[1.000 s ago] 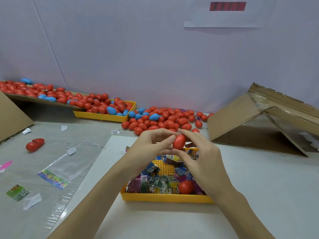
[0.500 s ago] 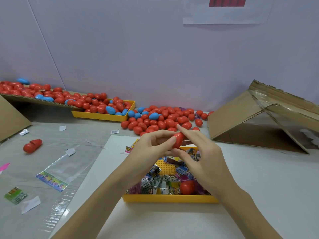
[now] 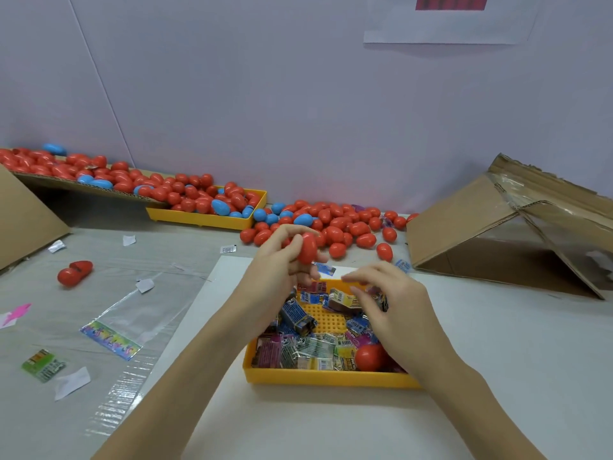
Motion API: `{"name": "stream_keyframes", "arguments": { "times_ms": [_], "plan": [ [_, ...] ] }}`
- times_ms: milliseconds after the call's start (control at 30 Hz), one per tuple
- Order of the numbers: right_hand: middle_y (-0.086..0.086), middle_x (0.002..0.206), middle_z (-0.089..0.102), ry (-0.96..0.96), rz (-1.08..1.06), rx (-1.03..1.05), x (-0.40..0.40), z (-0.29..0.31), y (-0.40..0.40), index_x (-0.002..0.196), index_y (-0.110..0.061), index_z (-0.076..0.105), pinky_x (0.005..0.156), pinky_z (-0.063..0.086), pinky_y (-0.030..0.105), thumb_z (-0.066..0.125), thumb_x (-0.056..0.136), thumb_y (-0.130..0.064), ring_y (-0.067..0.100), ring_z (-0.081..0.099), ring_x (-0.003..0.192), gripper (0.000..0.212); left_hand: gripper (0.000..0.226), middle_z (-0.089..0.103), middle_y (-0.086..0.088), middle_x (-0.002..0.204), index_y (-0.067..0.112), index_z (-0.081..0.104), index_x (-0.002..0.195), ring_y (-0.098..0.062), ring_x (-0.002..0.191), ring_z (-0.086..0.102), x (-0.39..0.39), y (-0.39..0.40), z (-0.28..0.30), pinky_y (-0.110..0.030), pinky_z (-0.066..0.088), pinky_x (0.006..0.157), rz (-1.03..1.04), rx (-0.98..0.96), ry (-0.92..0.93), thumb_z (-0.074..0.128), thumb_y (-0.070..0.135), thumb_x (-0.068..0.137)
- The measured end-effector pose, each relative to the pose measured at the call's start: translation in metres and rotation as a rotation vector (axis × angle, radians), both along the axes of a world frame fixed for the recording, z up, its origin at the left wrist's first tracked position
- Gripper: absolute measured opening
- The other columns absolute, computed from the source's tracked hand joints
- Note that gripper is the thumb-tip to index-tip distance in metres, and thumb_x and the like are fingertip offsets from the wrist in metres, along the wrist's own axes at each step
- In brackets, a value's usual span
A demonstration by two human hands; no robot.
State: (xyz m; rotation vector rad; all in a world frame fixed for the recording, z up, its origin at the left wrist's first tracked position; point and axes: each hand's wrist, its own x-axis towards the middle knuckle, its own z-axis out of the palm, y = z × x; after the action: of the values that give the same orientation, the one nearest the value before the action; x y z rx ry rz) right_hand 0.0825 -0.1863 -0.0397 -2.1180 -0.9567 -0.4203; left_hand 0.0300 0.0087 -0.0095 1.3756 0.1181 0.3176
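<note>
— What has the left hand got?
— A red egg, gripped between thumb and curled fingers and held in the air above the far rim of the yellow tray. It touches nothing but that hand.
— And the right hand?
— Apart from the egg and lower, hovering over the tray's far half. Its fingers are loosely bent and a bit blurred, and I see nothing held in them.
— What's in the tray?
— Small printed packets, piled along its near and left sides, with a bare patch of gridded floor in the middle. A second egg lies in the near right corner, just beside the right wrist.
— The rest of the table?
— A heap of red and blue eggs lies along the far edge by the wall, running into the other tray to the left. A cardboard box lies tipped over towards the far right corner. Towards the left edge there's an opened egg, with a clear bag closer to the near edge.
</note>
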Motion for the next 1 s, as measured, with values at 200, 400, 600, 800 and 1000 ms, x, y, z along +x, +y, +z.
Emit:
{"name": "stream_keyframes", "arguments": {
  "times_ms": [200, 400, 600, 800, 1000],
  "plan": [
    [-0.008, 0.11, 0.066, 0.042, -0.035, -0.297, 0.0066, -0.0026, 0.002, 0.12, -0.026, 0.077, 0.098, 0.045, 0.033, 0.076, 0.093, -0.031, 0.014, 0.049, 0.11, 0.027, 0.028, 0.07, -0.011, 0.088, 0.004, 0.069, 0.112, -0.016, 0.074, 0.064, 0.0048, 0.0081, 0.0019, -0.026, 0.051, 0.071, -0.039, -0.215, 0.084, 0.064, 0.026, 0.096],
    [-0.004, 0.105, 0.071, -0.018, -0.061, -0.297, 0.007, -0.0022, 0.0013, 0.11, -0.022, 0.08, 0.093, 0.048, 0.036, 0.07, 0.098, -0.024, 0.017, 0.054, 0.108, 0.016, 0.029, 0.066, -0.007, 0.09, -0.001, 0.066, 0.123, -0.017, 0.073, 0.066, 0.0025, 0.0075, -0.0017, -0.028, 0.051, 0.073, -0.068, -0.086, 0.066, 0.064, 0.012, 0.098],
    [-0.006, 0.117, 0.067, 0.002, -0.044, -0.378, 0.0069, -0.0003, 0.0006, 0.126, -0.026, 0.073, 0.099, 0.045, 0.034, 0.072, 0.096, -0.032, 0.017, 0.049, 0.116, 0.031, 0.027, 0.07, -0.005, 0.087, 0.0, 0.068, 0.123, -0.019, 0.073, 0.067, 0.0006, 0.007, -0.0011, -0.023, 0.053, 0.064, -0.122, -0.041, 0.071, 0.059, 0.014, 0.101],
    [-0.006, 0.11, 0.074, -0.027, -0.021, -0.347, 0.0077, -0.0003, -0.001, 0.119, -0.024, 0.078, 0.092, 0.047, 0.035, 0.068, 0.099, -0.027, 0.018, 0.053, 0.107, 0.022, 0.032, 0.075, -0.014, 0.101, 0.0, 0.068, 0.119, -0.018, 0.074, 0.066, 0.0006, 0.0068, -0.0011, -0.023, 0.052, 0.063, -0.195, -0.053, 0.085, 0.043, 0.017, 0.109],
    [-0.004, 0.094, 0.073, -0.082, -0.048, -0.291, 0.0026, -0.0023, 0.0006, 0.097, -0.019, 0.08, 0.08, 0.051, 0.037, 0.075, 0.093, -0.02, 0.02, 0.056, 0.096, 0.007, 0.031, 0.075, -0.016, 0.104, -0.002, 0.065, 0.121, -0.019, 0.072, 0.066, 0.0012, 0.0052, -0.0017, -0.025, 0.052, 0.064, -0.261, -0.132, 0.101, 0.039, 0.011, 0.108]
  ]
}}
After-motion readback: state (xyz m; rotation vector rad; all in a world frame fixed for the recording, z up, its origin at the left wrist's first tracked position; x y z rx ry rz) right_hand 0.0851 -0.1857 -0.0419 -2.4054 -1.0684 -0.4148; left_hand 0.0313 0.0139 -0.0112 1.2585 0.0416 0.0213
